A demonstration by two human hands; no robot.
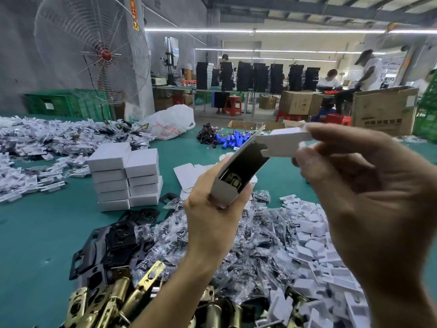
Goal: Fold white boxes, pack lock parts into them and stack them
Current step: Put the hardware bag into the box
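My left hand (214, 221) grips the near end of a white box (227, 190), held tilted up above the table. The box is open on its upper side and a brass lock part (233, 179) shows inside its dark hollow. At the box's far end my right hand (354, 185) pinches the white lid flap (281, 142) between thumb and fingers. Two stacks of closed white boxes (126, 176) stand on the green table (47, 233) to the left. Flat unfolded box blanks (186, 172) lie behind my left hand.
Below my hands lie brass latch bolts (113, 301), black plates (113, 240), bagged screws (248, 252) and white card inserts (316, 252). More white inserts (35, 143) are heaped far left. Blue batteries (233, 140), a plastic bag (170, 121) and a big fan (92, 50) stand beyond. People work at far tables.
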